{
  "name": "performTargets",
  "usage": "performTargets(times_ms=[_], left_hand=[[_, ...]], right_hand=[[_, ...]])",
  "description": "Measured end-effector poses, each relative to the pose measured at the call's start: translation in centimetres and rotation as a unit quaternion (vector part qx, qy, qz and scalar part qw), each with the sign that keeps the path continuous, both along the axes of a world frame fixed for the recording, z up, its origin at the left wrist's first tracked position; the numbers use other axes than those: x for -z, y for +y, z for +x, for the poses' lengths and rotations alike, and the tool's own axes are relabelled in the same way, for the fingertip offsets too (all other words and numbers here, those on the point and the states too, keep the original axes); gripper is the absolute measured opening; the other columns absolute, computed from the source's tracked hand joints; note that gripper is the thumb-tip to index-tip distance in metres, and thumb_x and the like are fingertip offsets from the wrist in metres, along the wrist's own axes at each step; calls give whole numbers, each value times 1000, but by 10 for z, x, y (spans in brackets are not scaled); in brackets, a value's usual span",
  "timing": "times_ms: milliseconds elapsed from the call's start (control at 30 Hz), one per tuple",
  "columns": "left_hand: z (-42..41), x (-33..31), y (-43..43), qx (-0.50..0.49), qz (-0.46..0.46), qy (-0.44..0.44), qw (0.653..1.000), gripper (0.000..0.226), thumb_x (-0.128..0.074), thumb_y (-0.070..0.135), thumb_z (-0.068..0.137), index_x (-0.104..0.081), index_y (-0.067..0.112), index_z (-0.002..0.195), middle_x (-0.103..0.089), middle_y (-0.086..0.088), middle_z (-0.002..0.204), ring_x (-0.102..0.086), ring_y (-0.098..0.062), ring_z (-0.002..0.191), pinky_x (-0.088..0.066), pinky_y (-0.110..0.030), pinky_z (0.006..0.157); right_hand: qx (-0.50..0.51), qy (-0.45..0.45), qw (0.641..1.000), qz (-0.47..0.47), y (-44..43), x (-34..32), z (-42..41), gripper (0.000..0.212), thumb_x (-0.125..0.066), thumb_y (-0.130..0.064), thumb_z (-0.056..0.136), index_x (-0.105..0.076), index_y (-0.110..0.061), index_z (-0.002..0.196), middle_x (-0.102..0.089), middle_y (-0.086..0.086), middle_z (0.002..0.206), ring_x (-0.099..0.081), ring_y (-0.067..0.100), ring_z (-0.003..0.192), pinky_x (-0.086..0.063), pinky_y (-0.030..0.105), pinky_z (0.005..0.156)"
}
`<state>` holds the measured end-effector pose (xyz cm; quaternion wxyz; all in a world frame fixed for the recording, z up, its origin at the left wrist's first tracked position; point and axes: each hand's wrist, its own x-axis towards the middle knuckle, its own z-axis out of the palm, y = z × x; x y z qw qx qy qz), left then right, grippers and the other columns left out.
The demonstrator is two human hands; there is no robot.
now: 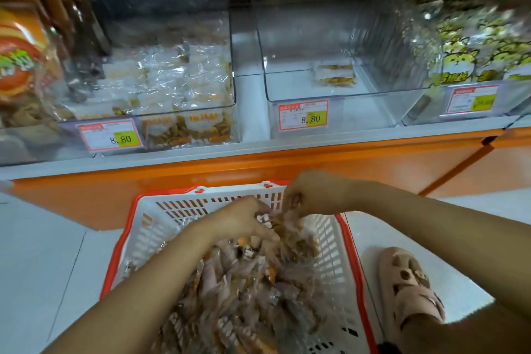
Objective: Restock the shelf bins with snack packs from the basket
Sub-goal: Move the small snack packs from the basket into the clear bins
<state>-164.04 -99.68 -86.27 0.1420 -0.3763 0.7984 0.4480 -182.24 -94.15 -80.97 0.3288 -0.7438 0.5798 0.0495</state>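
A white basket with a red rim (161,218) stands on the floor below the shelf, piled with clear snack packs (247,290). My left hand (244,217) and my right hand (310,195) are both over the far end of the pile, fingers curled around packs there. On the shelf above, the middle clear bin (330,112) holds only two or three packs (334,75). The left clear bin (161,112) is well filled with similar packs.
A bin of yellow cartoon packs (474,60) sits at the right, and orange bags (20,66) at the left. The orange shelf base (258,164) runs behind the basket. My foot in a pink sandal (408,287) is right of the basket.
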Motion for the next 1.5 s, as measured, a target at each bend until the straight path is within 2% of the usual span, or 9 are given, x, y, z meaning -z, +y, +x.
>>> performTargets(times_ms=[233, 433, 567, 733, 833, 967, 1100, 1367, 1500], left_hand=[[-13, -82, 7, -81, 100, 150, 980, 23, -74, 15, 80, -71, -1, 96, -74, -12, 91, -71, -13, 78, -56, -20, 71], [-25, -133, 14, -145, 107, 259, 949, 3, -72, 7, 79, -70, 7, 77, -74, -10, 78, -71, -17, 72, -58, -23, 69], [-43, -151, 8, -262, 96, 372, 885, 13, -69, 11, 81, -68, 2, 90, -74, -11, 79, -71, -15, 73, -57, -19, 66], [-71, -167, -8, -251, 5, 360, 899, 22, -70, 21, 84, -67, 2, 95, -72, -11, 77, -69, -12, 67, -56, -18, 61], [-79, -176, -33, -288, -203, 322, 879, 25, -76, 33, 78, -63, 13, 88, -65, 1, 76, -61, -6, 64, -47, -12, 56], [-72, -180, -80, -350, -427, 239, 799, 32, -73, 33, 82, -64, 12, 105, -65, -4, 98, -62, -20, 89, -44, -28, 78], [-81, -175, -102, -327, -443, 149, 822, 45, -62, 43, 89, -65, 9, 118, -67, -11, 113, -58, -30, 110, -44, -35, 88], [-86, -164, -112, -337, -412, 215, 819, 35, -56, 23, 94, -61, 14, 127, -49, -12, 133, -39, -25, 124, -25, -20, 97], [-84, -162, -111, -376, -360, 264, 812, 36, -59, 20, 93, -61, 11, 128, -44, -10, 145, -43, -21, 132, -31, -24, 107]], right_hand=[[162, -140, 973, -86, 2, -89, -35, 8, -76, -28, 79, -76, -25, 86, -63, -21, 55, -55, -10, 53, -41, 4, 54], [302, -370, 875, -78, 4, -118, -57, 42, -72, -38, 63, -73, -6, 89, -65, -2, 71, -54, 7, 62, -47, 15, 58], [300, -362, 881, -49, 14, -127, -70, 49, -64, -51, 66, -72, -15, 97, -72, 0, 95, -62, 9, 75, -49, 20, 69], [308, -394, 862, -87, -2, -126, -71, 10, -71, -22, 81, -72, -12, 80, -57, -3, 63, -43, 5, 52, -36, 15, 52], [352, -428, 826, -104, -34, -127, -85, 14, -69, -15, 84, -69, -2, 89, -55, 2, 66, -42, 7, 52, -35, 17, 52], [429, -370, 812, -139, -95, -117, -107, 16, -74, -15, 80, -67, -1, 82, -54, 9, 60, -42, 11, 45, -36, 23, 49], [468, -266, 828, -157, -162, -94, -109, 27, -77, -15, 78, -56, -9, 61, -56, 11, 63, -50, 19, 55, -44, 28, 59], [470, -148, 861, -127, -256, -48, -99, 44, -82, -35, 70, -65, -5, 97, -70, 8, 97, -68, 20, 88, -56, 30, 83], [495, -150, 846, -133, -261, -47, -96, 36, -80, -33, 75, -57, -8, 86, -67, 3, 84, -63, 16, 76, -43, 17, 51]])
